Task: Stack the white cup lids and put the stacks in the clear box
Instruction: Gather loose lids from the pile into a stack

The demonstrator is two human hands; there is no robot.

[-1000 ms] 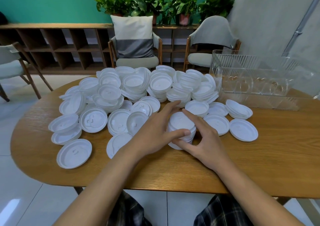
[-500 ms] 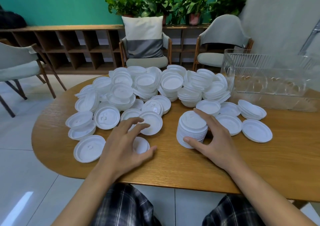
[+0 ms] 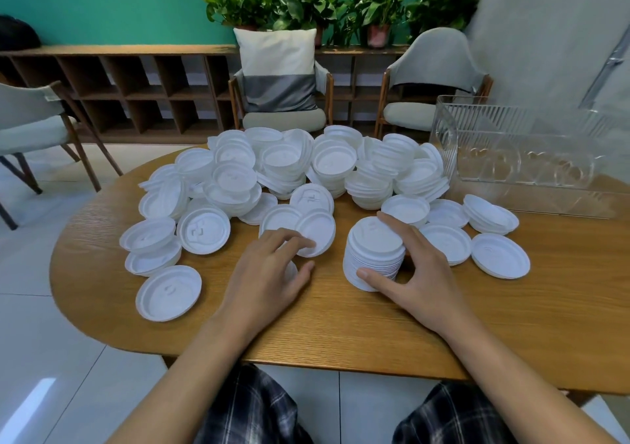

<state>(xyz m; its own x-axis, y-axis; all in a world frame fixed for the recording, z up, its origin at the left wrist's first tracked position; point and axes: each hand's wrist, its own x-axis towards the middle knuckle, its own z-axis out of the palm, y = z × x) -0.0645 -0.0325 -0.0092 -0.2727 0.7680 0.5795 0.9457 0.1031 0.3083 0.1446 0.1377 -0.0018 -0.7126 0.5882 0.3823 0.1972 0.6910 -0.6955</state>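
A tall stack of white cup lids [image 3: 373, 256] stands on the wooden table [image 3: 341, 327] in front of me. My right hand [image 3: 422, 266] holds it, thumb on the near side and fingers round the back. My left hand [image 3: 269, 269] lies curled over a single white lid [image 3: 290, 270] to the left of the stack, the thumb at that lid's right edge. Its fingertips touch another lid [image 3: 317, 235] just beyond. Behind them, a big heap of loose lids [image 3: 289, 174] covers the middle of the table. The clear box [image 3: 477, 136] stands at the far right and looks empty.
Several loose lids and short stacks [image 3: 491, 213] lie right of the tall stack, between it and the box. More lids [image 3: 168, 292] sit near the table's left edge. Chairs [image 3: 283, 78] and a low shelf stand behind the table.
My left hand has left the stack and moved left onto a single lid near the front edge. My right hand has stayed on the stack.
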